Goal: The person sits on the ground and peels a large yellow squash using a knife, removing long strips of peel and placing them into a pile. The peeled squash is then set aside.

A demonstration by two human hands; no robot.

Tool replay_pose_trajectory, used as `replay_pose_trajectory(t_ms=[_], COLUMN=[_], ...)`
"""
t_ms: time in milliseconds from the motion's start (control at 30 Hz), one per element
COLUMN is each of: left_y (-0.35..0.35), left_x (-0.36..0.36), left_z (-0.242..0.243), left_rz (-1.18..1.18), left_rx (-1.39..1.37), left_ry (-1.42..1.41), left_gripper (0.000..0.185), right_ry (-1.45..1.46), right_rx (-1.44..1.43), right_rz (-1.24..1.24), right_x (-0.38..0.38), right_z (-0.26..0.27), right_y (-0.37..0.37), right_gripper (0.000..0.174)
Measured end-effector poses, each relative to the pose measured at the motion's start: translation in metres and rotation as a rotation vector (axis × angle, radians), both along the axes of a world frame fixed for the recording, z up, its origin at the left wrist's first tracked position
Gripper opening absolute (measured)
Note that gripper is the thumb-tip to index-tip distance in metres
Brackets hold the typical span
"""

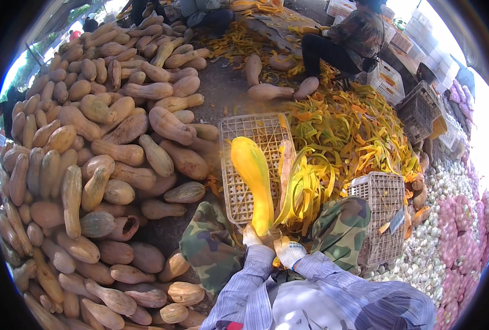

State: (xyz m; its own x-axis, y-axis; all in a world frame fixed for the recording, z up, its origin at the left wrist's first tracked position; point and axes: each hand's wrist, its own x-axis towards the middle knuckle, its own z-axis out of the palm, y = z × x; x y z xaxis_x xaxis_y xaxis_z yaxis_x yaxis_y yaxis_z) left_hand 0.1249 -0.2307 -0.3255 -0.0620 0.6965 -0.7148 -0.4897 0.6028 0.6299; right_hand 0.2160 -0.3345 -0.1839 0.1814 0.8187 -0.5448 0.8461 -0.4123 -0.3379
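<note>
A peeled yellow squash (pixel 250 177) lies lengthwise toward me, its broad end on an upturned plastic crate (pixel 223 165). My left hand (pixel 251 236), in a pale work glove, grips its narrow near end. Beside that end is my gloved right hand (pixel 289 251), its fingers curled around a small, blurred peeling tool (pixel 272 233) that is mostly hidden. A long strip of peel (pixel 290 192) arcs up from near the tool. More yellow-green peelings (pixel 310 181) hang between the crate and my right knee.
Unpeeled squashes (pixel 124 152) are piled high on the left. To the right, a knife (pixel 395 220) rests on another crate (pixel 384 194). Beyond lie a heap of peelings (pixel 351 123), loose pale bulbs (pixel 430 231) and pink mesh sacks (pixel 455 235). A person (pixel 347 41) sits ahead.
</note>
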Motion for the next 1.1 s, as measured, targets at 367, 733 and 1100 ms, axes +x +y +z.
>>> replay_pose_trajectory(t_ms=[367, 733, 1100], left_y=[0.002, -0.006, -0.006], left_x=[-0.014, -0.018, -0.017], left_z=[-0.045, -0.100, -0.079], left_rz=[-0.703, -0.273, -0.318], left_rx=[0.469, 0.322, 0.353], left_ry=[0.994, 0.497, 0.510], left_gripper=[0.031, 0.041, 0.030], right_ry=[-0.133, -0.033, -0.043], right_rx=[0.019, -0.063, 0.035], right_rz=[0.001, -0.215, -0.174], right_x=[0.143, 0.017, 0.127], right_z=[0.089, 0.022, 0.074], right_y=[0.364, 0.046, 0.325], right_gripper=[0.065, 0.055, 0.066])
